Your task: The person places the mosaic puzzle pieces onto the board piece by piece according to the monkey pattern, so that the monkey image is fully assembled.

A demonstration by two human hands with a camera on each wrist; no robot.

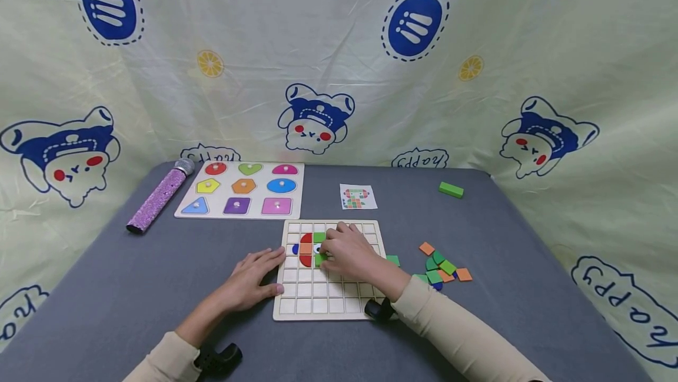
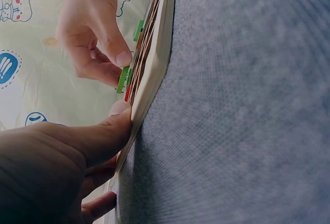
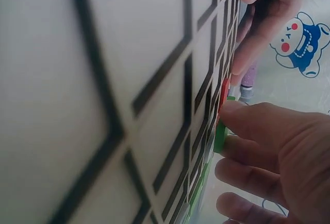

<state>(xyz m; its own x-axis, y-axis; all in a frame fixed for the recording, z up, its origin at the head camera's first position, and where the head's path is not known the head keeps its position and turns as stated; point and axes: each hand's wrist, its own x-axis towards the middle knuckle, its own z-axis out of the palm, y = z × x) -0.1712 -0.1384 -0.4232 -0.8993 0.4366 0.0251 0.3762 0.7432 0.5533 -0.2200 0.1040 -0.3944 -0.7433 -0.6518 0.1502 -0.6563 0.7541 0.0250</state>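
Observation:
A wooden grid board (image 1: 288, 291) lies on the grey table, with red (image 1: 306, 261), orange (image 1: 305, 248), green (image 1: 319, 236) and blue (image 1: 295, 249) tiles in its upper left part. Beside them a white tile with an eye (image 1: 316, 248) shows partly under my right hand. My right hand (image 1: 349, 252) reaches over the board, its thumb and fingers pinching a green tile (image 3: 220, 137) at the grid surface. My left hand (image 1: 250, 282) rests at the board's left edge, fingers extended and thumb (image 2: 121, 112) touching the rim.
Several loose tiles (image 1: 464, 275) lie right of the board, one green tile (image 1: 393, 260) close to its edge. Behind are a small pattern card (image 1: 358, 197), a knobbed shape puzzle (image 1: 217, 206), a glittery purple microphone (image 1: 159, 198) and a green block (image 1: 451, 189).

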